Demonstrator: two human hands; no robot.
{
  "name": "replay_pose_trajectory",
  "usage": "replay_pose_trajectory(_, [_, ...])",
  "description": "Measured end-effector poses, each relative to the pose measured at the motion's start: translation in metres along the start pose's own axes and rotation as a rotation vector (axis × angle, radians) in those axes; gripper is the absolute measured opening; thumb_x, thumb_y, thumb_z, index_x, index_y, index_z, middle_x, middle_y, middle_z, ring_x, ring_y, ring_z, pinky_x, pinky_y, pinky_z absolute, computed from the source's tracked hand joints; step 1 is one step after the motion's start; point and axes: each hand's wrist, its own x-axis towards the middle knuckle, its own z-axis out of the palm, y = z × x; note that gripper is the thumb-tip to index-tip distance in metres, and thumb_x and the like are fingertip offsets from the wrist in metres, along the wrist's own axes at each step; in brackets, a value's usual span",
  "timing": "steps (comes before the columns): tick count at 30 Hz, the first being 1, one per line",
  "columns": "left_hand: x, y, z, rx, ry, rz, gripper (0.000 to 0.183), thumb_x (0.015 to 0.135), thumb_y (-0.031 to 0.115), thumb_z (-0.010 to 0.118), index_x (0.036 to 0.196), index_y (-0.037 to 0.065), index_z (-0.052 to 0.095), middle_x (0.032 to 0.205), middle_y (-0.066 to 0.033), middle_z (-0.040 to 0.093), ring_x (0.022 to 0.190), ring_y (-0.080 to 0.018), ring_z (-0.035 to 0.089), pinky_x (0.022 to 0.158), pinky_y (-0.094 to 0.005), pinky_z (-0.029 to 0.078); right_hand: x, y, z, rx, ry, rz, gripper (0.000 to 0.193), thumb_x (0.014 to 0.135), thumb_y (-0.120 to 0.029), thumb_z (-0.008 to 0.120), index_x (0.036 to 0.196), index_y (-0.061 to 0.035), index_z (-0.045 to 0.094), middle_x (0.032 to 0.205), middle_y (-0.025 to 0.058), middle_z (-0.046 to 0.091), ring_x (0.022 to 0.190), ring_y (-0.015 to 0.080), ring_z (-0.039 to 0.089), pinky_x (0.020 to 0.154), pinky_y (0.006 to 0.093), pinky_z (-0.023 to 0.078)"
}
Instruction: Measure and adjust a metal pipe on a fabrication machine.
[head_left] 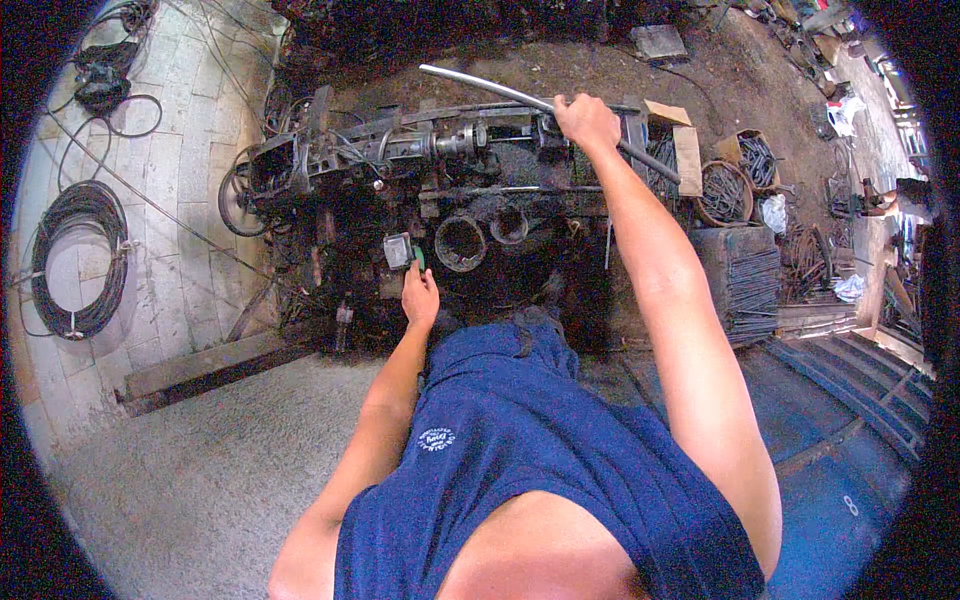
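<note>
A long grey metal rod (500, 90) slants over a dark, greasy lathe-like machine (400, 150), its left end raised toward the far side. Around its middle my right hand (588, 122) is closed, and the rod's darker end slopes down to the right. My left hand (420, 298) is at the machine's near side, a finger stretched toward a green part (418, 259) beside a small grey box (398, 250). It seems to touch that part, and I see nothing held in it. Two round metal openings (460, 244) lie just right of the box.
A coil of black cable (78, 260) hangs on the pale block wall at left. At right stand a cardboard box (686, 160), a round basket of metal pieces (726, 193) and a stack of dark rods (752, 285). A beam (215, 368) lies at lower left.
</note>
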Motion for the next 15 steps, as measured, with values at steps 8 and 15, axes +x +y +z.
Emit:
replay_pose_trajectory(8, [0.001, -0.001, 0.002, -0.007, -0.019, -0.032, 0.040, 0.094, 0.024, 0.053, 0.128, 0.004, 0.051, 0.100, -0.0162, 0.060, 0.076, -0.0290, 0.063, 0.071, -0.0406, 0.050, -0.002, 0.003, 0.004, 0.005, 0.088, -0.024, 0.056, 0.087, -0.049, 0.042, 0.102, -0.0018, 0.069, 0.099, 0.0221, 0.068, 0.097, 0.0371, 0.065, 0.086, 0.0460, 0.050])
replay_pose_trajectory(15, [0.005, 0.009, 0.002, -0.015, -0.064, -0.057, 0.043, 0.092, 0.023, 0.055, 0.128, 0.000, 0.050, 0.099, -0.0156, 0.061, 0.080, -0.0282, 0.062, 0.075, -0.0395, 0.050, -0.046, 0.040, 0.042, 0.137, 0.841, -0.619, 0.043, 0.081, -0.026, 0.060, 0.120, -0.0087, 0.054, 0.123, 0.0169, 0.050, 0.120, 0.0340, 0.045, 0.106, 0.0483, 0.034])
